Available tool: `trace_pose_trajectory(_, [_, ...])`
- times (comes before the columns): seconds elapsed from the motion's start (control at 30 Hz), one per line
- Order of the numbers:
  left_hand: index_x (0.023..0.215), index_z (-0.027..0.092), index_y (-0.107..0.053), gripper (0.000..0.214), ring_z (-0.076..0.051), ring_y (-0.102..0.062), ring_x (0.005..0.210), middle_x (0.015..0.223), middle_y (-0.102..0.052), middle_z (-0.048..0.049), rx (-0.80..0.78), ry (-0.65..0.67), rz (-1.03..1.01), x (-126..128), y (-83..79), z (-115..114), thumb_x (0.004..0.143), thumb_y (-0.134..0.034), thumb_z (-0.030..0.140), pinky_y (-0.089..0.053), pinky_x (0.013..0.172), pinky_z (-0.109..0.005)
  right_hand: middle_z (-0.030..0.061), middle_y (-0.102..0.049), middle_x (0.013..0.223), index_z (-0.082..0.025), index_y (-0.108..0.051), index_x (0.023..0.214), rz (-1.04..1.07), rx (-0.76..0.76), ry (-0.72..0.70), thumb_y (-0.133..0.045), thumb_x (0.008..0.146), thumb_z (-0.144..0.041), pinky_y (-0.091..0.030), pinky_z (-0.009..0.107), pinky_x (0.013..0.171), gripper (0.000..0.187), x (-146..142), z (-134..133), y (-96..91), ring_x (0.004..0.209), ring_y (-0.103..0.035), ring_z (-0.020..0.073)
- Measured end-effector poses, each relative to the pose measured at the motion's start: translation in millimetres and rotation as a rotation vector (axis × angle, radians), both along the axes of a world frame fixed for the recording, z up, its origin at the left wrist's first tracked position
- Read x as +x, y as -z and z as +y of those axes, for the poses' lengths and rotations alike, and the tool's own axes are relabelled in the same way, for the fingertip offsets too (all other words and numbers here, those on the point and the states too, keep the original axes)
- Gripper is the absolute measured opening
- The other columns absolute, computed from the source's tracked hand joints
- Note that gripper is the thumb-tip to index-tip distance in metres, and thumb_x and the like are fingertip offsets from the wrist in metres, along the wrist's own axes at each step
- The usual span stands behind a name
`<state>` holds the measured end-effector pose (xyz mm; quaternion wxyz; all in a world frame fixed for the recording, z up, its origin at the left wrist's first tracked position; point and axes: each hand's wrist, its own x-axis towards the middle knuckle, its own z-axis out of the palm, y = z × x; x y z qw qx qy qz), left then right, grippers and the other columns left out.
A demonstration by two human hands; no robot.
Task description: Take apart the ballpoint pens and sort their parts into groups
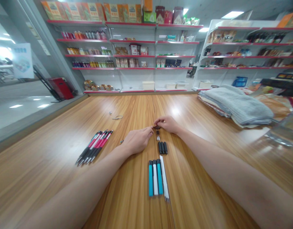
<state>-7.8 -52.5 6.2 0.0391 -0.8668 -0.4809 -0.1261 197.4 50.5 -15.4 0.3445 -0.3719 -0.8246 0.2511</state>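
Observation:
My left hand point(138, 140) rests on the wooden table with its fingers curled together at the tips. Beside it, my right hand point(169, 124) bends its fingers in a pinch over a row of small dark parts point(157, 132). Whatever sits between the fingertips is too small to make out. Below these lie small silver pen tips point(158, 138) and black rubber grips point(163, 148). Closer to me are teal pen barrels point(150, 179), a white pen barrel point(155, 181) and a bunch of thin white refills point(164, 181).
Several assembled pens point(95, 146) lie in a bundle at the left. Beyond them are a thin curved loop point(117, 117) and a tiny metal piece point(110, 113). Folded striped cloth point(239, 105) and a transparent container point(286, 130) occupy the right. Stocked shelves point(136, 55) stand behind the table.

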Motion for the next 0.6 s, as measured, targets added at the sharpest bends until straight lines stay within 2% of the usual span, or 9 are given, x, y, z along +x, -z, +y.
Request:
trace_pose_trajectory(0.23, [0.129, 0.029, -0.044, 0.039, -0.021, -0.061, 0.105, 0.125, -0.060, -0.0025, -0.019, 0.017, -0.016, -1.0, 0.8, 0.4, 0.098, -0.023, 0.039, -0.047, 0.080, -0.032, 0.0012, -0.072, 0.078, -0.016, -0.073, 0.085, 0.001, 0.002, -0.005, -0.052, 0.076, -0.014, -0.046, 0.020, 0.065, 0.023, 0.1, -1.8, -1.0, 0.068, -0.062, 0.0105])
trace_pose_trajectory(0.47, [0.115, 0.027, -0.051, 0.035, -0.020, -0.063, 0.099, 0.120, -0.062, -0.0011, -0.026, 0.027, -0.017, 0.3, -1.2, -0.4, 0.098, -0.022, 0.039, -0.047, 0.079, -0.031, 0.0015, -0.072, 0.080, -0.016, -0.073, 0.086, 0.014, -0.016, -0.016, -0.051, 0.077, -0.013, -0.048, 0.020, 0.069, 0.023, -1.4, -1.9, -0.5, 0.072, -0.064, 0.0111])
trace_pose_trajectory(0.6, [0.121, 0.028, -0.048, 0.037, -0.021, -0.063, 0.098, 0.120, -0.062, -0.0025, -0.026, 0.011, -0.002, 0.8, -1.0, 0.1, 0.097, -0.022, 0.039, -0.047, 0.078, -0.032, 0.0014, -0.072, 0.080, -0.016, -0.073, 0.085, 0.009, 0.004, -0.014, -0.052, 0.077, -0.013, -0.048, 0.021, 0.070, 0.023, -1.2, -2.2, -0.5, 0.074, -0.064, 0.0113])
